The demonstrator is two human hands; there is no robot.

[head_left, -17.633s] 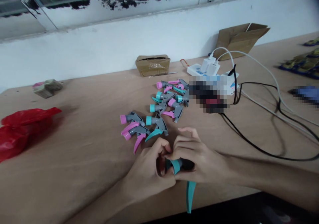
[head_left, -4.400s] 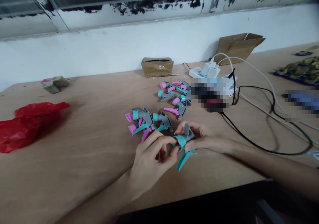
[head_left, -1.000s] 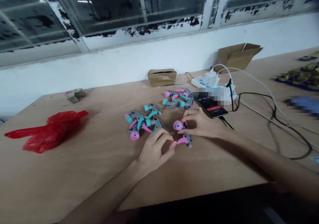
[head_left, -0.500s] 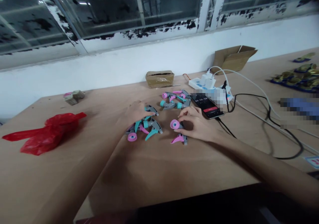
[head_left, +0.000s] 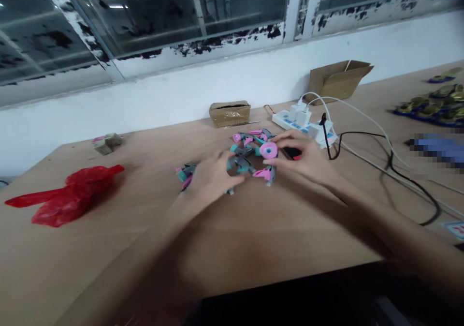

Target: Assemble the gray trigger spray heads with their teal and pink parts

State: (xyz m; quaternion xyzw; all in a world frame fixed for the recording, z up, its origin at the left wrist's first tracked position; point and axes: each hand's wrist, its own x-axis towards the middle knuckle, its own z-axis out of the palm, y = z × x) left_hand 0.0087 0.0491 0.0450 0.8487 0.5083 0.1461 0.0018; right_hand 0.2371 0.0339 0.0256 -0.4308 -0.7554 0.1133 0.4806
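My right hand [head_left: 304,155] is closed around a pink-and-grey trigger spray head [head_left: 268,151], its round pink collar turned toward me and its pink trigger hanging below. A teal-and-grey trigger spray head [head_left: 243,163] is pinched between the thumb and fingers of my left hand [head_left: 212,178], slightly smeared by motion. The two held spray heads are close together. Behind them on the table lies a group of spray heads [head_left: 237,137] in pink, teal and grey. More spray heads [head_left: 185,173] lie left of my left hand, partly hidden by it.
A phone [head_left: 291,153] is mostly hidden behind my right hand. Beyond it are a white power strip [head_left: 284,120] with cables, a small cardboard box [head_left: 230,114] and a larger open one [head_left: 337,81]. A red plastic bag [head_left: 68,198] lies left; gold-and-blue parts [head_left: 431,108] sit far right.
My left hand has moved right, bringing a teal-and-grey spray head away from the left pile. My right hand has risen and moved slightly right with the pink one, now covering much of the phone.
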